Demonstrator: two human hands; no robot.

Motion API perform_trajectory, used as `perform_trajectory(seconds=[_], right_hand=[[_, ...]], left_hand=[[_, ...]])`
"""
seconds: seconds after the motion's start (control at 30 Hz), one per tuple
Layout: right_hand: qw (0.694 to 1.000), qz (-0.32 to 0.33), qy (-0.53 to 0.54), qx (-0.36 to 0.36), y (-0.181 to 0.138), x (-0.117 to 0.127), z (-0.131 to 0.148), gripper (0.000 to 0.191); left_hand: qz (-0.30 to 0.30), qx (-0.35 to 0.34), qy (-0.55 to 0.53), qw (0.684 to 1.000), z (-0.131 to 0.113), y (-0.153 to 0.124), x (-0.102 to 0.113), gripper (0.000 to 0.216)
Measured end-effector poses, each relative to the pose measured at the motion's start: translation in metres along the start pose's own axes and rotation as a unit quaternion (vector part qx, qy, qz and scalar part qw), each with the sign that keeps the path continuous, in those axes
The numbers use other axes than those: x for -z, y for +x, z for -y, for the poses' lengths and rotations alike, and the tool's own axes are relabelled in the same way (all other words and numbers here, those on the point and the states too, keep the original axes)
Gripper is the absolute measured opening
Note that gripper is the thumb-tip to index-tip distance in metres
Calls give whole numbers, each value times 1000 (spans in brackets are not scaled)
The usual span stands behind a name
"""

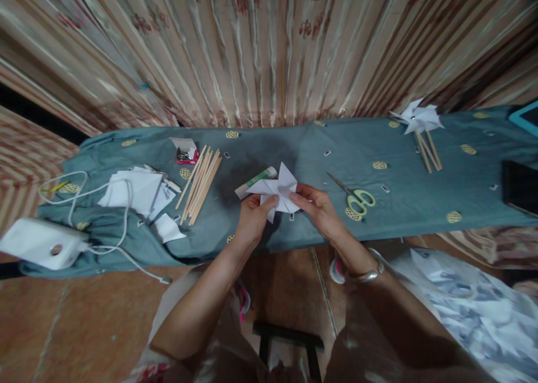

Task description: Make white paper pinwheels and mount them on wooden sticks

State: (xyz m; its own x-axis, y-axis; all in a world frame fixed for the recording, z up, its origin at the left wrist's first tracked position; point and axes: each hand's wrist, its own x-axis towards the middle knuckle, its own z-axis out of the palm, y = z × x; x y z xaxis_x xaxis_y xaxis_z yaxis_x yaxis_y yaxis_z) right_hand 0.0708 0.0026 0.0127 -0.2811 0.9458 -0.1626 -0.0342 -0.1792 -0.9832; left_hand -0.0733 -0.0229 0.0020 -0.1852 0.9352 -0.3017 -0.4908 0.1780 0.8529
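Both my hands hold a folded white paper pinwheel shape (278,191) just above the blue-grey cloth-covered table (319,164). My left hand (253,218) pinches its lower left flap with fingers closed. My right hand (317,206) grips its right side, thumb and fingers pressed on the paper; a metal bangle sits on that wrist. A glue stick (257,180) lies partly under the paper's left edge. Green-handled scissors (355,198) rest just right of my right hand.
A bundle of wooden sticks (200,184) and a small red box of pins (186,154) lie left of centre. White paper sheets (137,192), a white device (40,243) with cable at far left. Finished pinwheels on sticks (420,122) at back right. A curtain hangs behind.
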Motion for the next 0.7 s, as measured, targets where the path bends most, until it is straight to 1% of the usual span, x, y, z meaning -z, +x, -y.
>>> perform_trajectory(seconds=[0.1, 0.23, 0.37, 0.47, 0.53, 0.6, 0.63, 0.7], right_hand=[[1000, 5, 16, 3, 1, 1, -3, 40], [999, -12, 40, 20, 5, 4, -1, 37], [996, -46, 6, 72, 7, 4, 12, 38], [989, -60, -39, 128, 4, -1, 24, 35], [978, -57, -76, 184, 2, -8, 34, 28], [956, -66, -141, 248, 1, -18, 48, 21], [943, -72, -174, 275, 2, -26, 57, 19], [917, -59, -231, 319, 9, -47, 75, 16]], left_hand=[[-3, 0, 5, 1000, 1, 1, 1, 20], [-5, 1, -3, 1000, 4, 3, 3, 22], [-2, 2, -17, 1000, 4, 5, 1, 25], [1, -6, -27, 1000, 1, 5, -2, 27], [9, -7, -39, 999, -1, 5, -4, 29], [16, -6, -48, 999, -1, 6, -5, 30], [14, -1, -45, 999, 0, 7, -6, 29], [-3, 14, -27, 1000, 3, 9, -8, 27]])
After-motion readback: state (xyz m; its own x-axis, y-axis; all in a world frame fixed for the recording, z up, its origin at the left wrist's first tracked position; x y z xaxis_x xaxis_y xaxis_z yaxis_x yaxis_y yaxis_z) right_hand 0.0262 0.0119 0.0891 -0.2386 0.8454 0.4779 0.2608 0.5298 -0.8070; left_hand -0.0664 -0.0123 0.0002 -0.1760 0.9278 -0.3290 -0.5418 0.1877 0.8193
